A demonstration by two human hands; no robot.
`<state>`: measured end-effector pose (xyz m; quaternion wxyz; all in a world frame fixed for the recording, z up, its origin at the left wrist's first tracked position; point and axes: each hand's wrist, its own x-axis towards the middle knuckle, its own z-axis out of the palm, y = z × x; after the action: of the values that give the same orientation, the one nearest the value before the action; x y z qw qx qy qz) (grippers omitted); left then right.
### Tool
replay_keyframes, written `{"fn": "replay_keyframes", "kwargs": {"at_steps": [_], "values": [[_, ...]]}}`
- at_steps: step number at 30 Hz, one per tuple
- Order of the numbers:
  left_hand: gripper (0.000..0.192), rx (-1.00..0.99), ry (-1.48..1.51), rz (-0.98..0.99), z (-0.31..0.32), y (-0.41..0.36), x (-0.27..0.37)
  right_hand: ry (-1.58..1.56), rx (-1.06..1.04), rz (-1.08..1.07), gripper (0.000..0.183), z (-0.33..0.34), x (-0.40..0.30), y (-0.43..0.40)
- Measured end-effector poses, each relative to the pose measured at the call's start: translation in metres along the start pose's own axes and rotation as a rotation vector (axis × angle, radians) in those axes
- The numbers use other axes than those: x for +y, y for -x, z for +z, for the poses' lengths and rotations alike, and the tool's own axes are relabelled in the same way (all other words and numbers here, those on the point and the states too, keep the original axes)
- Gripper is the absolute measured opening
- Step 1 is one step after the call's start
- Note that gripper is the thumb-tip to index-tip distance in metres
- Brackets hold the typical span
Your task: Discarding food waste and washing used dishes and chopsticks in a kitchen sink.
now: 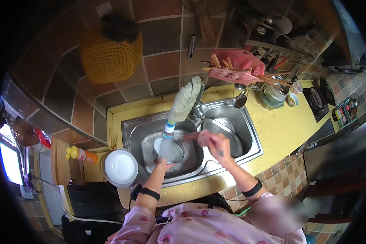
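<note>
In the left basin of a steel double sink (134, 143), my left hand (163, 163) grips the near rim of a pale bowl (175, 151). A translucent, bottle-like piece with a blue band (168, 131) extends from beneath a pale cloth (185, 99) draped at the faucet (197, 110); it partly covers the bowl, and its lower end meets my left fingers. My right hand (215, 143) is blurred over the divider, its fingers curled on a blurred reddish-brown thing (190, 136) that points left. A large metal lid or pan (224, 137) leans in the right basin.
White bowls (121, 167) stand left of the sink, near an orange bottle with a yellow cap (82, 154). A ladle (240, 100) lies at the sink's back edge. Above hangs a pink holder (231, 74) with chopsticks. Stacked bowls (274, 93) and a cooktop (315, 102) are farther right.
</note>
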<state>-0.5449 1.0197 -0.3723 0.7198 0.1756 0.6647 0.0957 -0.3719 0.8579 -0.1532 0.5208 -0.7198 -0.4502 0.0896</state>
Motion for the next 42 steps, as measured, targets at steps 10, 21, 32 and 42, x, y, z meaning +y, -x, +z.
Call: {"fn": "replay_keyframes", "kwargs": {"at_steps": [10,21,32,42], "values": [[0.081,0.064,-0.93,0.529,-0.013,0.069,0.04,-0.813,0.356,0.285,0.013,-0.05,-0.065,-0.069],[0.059,-0.211,-0.657,0.499,-0.018,0.089,0.015,0.037,0.396,-0.628,0.016,0.001,-0.182,-0.119],[0.045,-0.485,-0.304,0.168,-0.046,0.09,0.008,0.565,0.157,-0.817,0.023,0.002,-0.127,-0.099],[0.052,-0.41,-0.028,0.373,-0.046,0.091,-0.003,0.406,-0.675,0.126,0.045,0.125,0.027,0.053]]}}
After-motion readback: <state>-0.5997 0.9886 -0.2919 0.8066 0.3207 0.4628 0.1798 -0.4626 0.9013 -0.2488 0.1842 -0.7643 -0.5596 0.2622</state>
